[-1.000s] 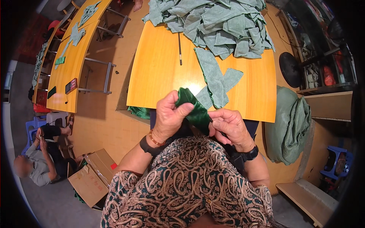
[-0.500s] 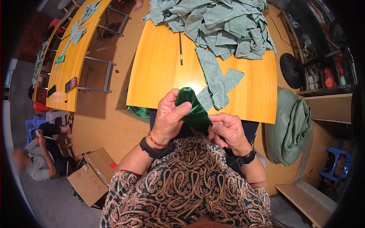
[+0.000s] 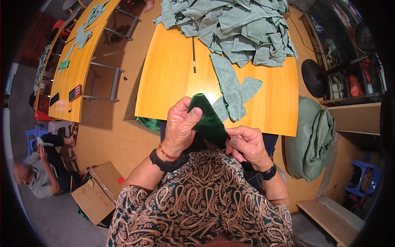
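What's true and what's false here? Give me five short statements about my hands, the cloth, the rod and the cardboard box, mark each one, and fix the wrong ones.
1. Your left hand and right hand both hold the dark green cloth. True.
2. The pile of grey-green pieces lies on the floor. False: it lies at the far end of the table.
3. Two grey-green strips lie crossed on the table. True.
4. The thin dark rod lies to the right of the crossed strips. False: it lies to their left.
5. The cardboard box is on your right. False: it is on your left.
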The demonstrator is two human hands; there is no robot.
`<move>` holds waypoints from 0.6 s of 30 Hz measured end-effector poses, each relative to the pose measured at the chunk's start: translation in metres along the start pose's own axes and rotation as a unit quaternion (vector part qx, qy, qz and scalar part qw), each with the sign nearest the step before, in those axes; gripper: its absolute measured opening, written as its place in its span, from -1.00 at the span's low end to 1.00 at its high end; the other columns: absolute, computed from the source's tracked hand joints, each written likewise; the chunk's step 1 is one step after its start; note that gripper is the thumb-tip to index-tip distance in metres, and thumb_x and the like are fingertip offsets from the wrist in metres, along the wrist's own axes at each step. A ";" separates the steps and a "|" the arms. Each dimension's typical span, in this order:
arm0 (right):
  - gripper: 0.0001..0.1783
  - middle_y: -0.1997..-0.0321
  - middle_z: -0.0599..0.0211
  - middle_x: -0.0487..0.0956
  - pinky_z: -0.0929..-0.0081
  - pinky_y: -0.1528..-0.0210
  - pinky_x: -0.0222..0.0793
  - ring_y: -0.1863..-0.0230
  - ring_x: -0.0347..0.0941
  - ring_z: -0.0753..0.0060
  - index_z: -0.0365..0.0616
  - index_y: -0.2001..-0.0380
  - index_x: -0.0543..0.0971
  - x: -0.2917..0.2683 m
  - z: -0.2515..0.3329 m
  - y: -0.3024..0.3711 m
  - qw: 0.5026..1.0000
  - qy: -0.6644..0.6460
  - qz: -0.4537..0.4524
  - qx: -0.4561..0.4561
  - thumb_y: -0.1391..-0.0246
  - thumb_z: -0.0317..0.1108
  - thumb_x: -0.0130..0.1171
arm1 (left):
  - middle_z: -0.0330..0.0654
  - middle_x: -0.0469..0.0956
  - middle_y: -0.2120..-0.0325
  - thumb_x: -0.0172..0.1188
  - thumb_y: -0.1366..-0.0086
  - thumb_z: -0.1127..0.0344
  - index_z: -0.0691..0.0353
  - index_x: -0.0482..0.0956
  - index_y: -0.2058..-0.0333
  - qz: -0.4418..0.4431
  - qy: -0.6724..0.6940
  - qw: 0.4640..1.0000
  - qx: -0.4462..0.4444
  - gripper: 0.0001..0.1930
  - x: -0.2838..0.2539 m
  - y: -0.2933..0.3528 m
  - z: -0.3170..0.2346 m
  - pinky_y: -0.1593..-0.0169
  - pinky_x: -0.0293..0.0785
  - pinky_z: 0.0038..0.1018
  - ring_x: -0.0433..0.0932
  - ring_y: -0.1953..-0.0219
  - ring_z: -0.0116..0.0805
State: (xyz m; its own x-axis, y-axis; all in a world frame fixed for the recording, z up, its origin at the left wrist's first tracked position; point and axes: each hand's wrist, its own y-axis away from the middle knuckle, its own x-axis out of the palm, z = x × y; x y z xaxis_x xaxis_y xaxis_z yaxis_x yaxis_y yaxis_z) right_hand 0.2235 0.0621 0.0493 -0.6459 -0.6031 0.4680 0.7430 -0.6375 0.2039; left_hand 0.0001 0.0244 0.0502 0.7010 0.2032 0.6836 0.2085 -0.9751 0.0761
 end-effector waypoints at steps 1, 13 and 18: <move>-0.62 0.47 0.09 0.62 0.76 0.72 0.14 0.75 0.28 0.74 -0.16 -0.08 0.53 0.000 0.001 0.000 1.000 -0.015 -0.007 0.003 -0.23 -0.63 -0.01 | -0.29 0.60 0.29 0.27 -0.30 0.37 0.21 0.54 0.15 0.010 -0.011 1.000 0.003 -0.82 -0.002 0.000 0.002 0.13 0.52 -0.52 0.56 0.26 -0.52; -0.67 0.50 0.12 0.59 0.75 0.78 0.04 0.79 0.23 0.71 -0.11 -0.07 0.54 0.001 -0.005 -0.007 0.990 -0.134 -0.004 0.037 -0.27 -0.55 0.00 | -0.27 0.61 0.28 0.25 -0.29 0.41 0.26 0.54 0.12 -0.002 -0.118 0.993 0.000 -0.80 0.001 0.003 0.009 0.13 0.50 -0.55 0.55 0.29 -0.55; -0.67 0.52 0.12 0.58 0.75 0.78 0.02 0.80 0.22 0.72 -0.10 -0.07 0.54 -0.008 -0.007 -0.007 0.991 -0.125 0.040 0.013 -0.29 -0.53 -0.01 | -0.24 0.62 0.25 0.24 -0.28 0.43 0.29 0.55 0.06 -0.022 -0.086 0.996 -0.002 -0.74 0.004 0.003 0.006 0.11 0.51 -0.55 0.57 0.26 -0.53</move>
State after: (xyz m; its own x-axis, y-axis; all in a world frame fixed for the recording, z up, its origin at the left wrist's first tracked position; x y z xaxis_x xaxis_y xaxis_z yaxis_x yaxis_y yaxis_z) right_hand 0.2222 0.0677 0.0378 -0.5227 -0.5118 0.6818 0.7967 -0.5778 0.1770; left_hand 0.0074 0.0227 0.0492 0.7979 0.2583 0.5446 0.2392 -0.9650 0.1073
